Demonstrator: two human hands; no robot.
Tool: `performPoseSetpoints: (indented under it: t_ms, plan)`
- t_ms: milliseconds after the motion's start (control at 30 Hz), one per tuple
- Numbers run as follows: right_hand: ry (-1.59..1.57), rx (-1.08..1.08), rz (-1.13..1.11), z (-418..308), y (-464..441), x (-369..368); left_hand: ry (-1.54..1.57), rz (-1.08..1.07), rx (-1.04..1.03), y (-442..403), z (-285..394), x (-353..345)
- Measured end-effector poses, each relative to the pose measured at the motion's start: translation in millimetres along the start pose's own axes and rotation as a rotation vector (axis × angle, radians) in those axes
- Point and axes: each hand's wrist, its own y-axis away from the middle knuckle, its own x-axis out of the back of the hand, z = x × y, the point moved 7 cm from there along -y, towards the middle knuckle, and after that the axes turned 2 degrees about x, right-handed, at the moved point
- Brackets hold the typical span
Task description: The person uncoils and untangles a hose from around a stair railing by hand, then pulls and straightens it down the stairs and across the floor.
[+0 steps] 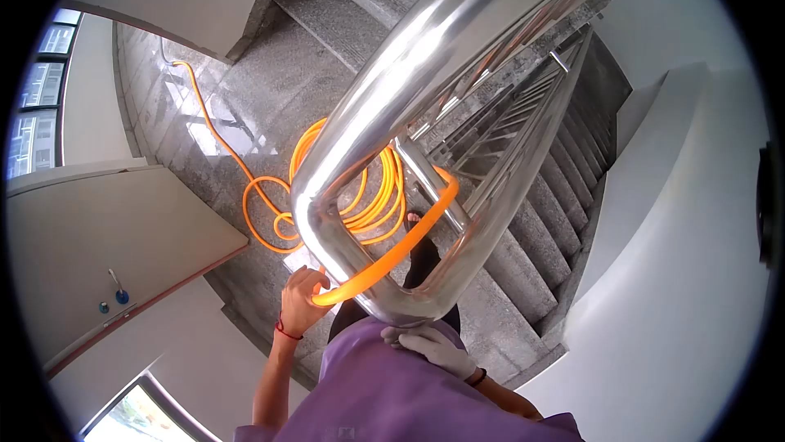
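Note:
An orange hose arcs over the front of the shiny metal handrail and bends down beside the rail's crossbar. My left hand, bare with a red cord at the wrist, is closed around the hose's near end, left of the rail's bend. My right hand wears a pale grey glove. It lies flat with fingers stretched out, just below the rail's rounded corner and against the purple shirt. More of the hose lies in a loose coil on the floor, partly hidden by the handrail.
Stone steps go down on the right, and others rise at the top. The hose trails across the shiny tiled floor to the upper left. A door with a handle stands at left; a curved white wall is at right.

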Motion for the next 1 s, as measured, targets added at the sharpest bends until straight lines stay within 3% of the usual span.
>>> performPoseSetpoints:
  t_ms: [67,100,133,267,367,500,633,700,767,833,900,967,1000]
  plan:
    - [0.0,-0.025,-0.028,4,-11,9,0.029,-0.038,0.046,3,0,-6]
    - [0.016,-0.054,-0.057,4,-16,13,-0.116,-0.07,-0.067,5,3,-10]
    - [0.182,-0.002,-0.117,-5,-19,14,-0.031,-0.048,0.056,12,-9,-12]
    - [0.162,0.029,-0.018,4,-33,22,0.103,0.025,0.361,34,-43,-19]
    - [0.149,0.03,-0.003,0,-44,26,0.053,0.014,0.176,33,-32,-33]
    - [0.149,0.034,-0.023,-5,-48,25,0.081,-0.097,0.262,67,-47,-50]
    - [0.165,0.033,-0.035,-7,-53,25,0.148,-0.011,0.404,28,23,-14]
    - [0.174,0.029,-0.042,-5,-57,24,0.142,0.134,0.148,14,49,-4]
    - [0.186,0.028,-0.051,-3,-60,23,0.037,0.084,0.181,29,11,-14]
    - [0.215,0.027,-0.082,0,-62,21,0.157,-0.01,0.299,45,-49,-27]
    - [0.367,0.02,-0.221,8,-60,18,0.102,-0.008,0.238,43,-73,-26]
    - [0.742,0.237,-0.782,14,-33,6,-0.012,0.096,0.124,51,-96,-26]
    - [0.699,0.324,-0.991,-24,-2,9,0.128,0.094,0.239,54,-105,-31]
